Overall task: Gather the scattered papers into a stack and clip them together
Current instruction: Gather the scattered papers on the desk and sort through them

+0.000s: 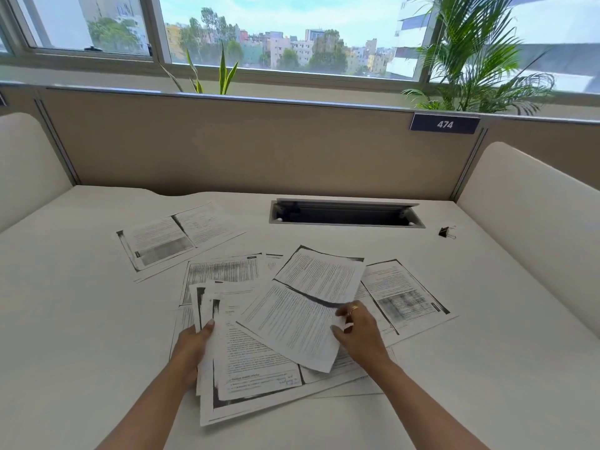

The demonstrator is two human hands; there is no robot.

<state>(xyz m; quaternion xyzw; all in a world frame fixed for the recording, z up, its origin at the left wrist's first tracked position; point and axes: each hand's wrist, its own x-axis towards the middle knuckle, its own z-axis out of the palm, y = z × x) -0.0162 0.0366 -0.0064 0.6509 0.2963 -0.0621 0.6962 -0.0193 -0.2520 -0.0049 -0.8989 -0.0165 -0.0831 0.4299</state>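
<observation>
Printed papers lie scattered on the white desk (pixel 65 319). My left hand (pixel 191 345) grips the left edge of a small bunch of sheets (pixel 246 368), thumb on top. My right hand (pixel 360 332) pinches the right edge of a folded sheet (pixel 302 310) lifted above that bunch. One sheet (pixel 175 238) lies apart at the far left. Another sheet (pixel 406 293) sits to the right, partly under the lifted one. More sheets (pixel 224 271) show behind the bunch. A black binder clip (pixel 446 232) rests at the far right of the desk, away from both hands.
A recessed cable slot (pixel 344 214) is set in the desk behind the papers. Beige partition walls (pixel 227 147) close the desk at the back, with white side panels (pixel 532 216) left and right. Plants stand behind the partition by the window.
</observation>
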